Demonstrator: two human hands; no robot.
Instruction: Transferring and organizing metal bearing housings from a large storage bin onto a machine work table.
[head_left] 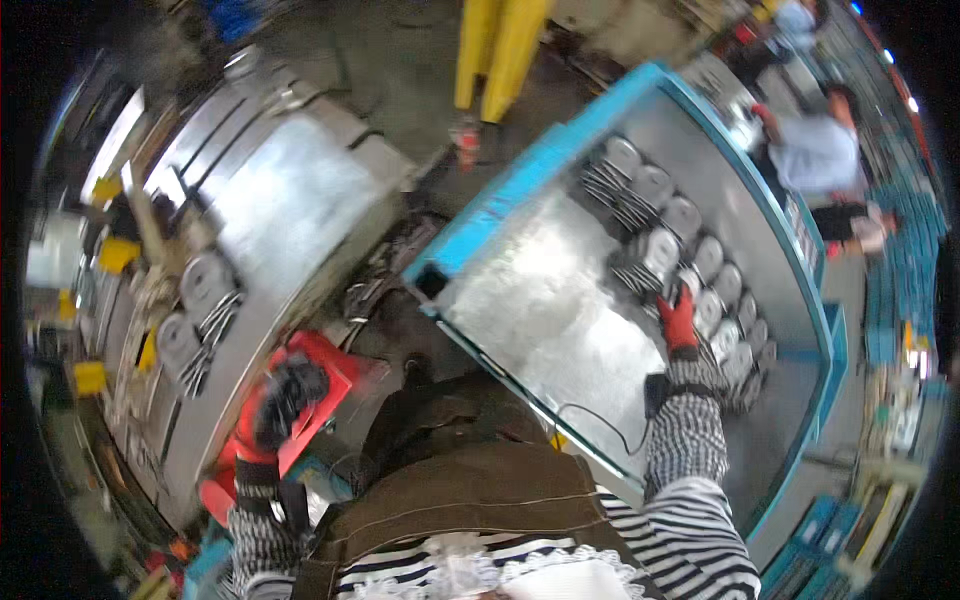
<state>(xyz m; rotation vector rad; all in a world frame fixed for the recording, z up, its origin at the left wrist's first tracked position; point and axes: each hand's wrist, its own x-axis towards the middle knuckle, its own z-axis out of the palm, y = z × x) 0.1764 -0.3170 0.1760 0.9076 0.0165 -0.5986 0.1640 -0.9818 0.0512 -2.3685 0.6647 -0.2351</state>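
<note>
Inside a blue-rimmed metal bin (560, 290), my right hand (679, 318) in a red glove reaches to the stacked round metal discs (707, 258). Its fingers are apart at the near side of the stacks, and I see nothing gripped in them. My left hand (288, 398), in a red and dark glove, is at the lower left over a red tray-like container (322, 412). Blur and the dark glove hide how its fingers lie and whether they hold anything.
To the left stands a metal worktable (300, 175) with two disc stacks (208, 283) on its outer side. Yellow posts (500, 50) rise beyond the bin. A thin dark cable (600, 412) crosses the bin's near edge. Another person (815, 150) works at the far right.
</note>
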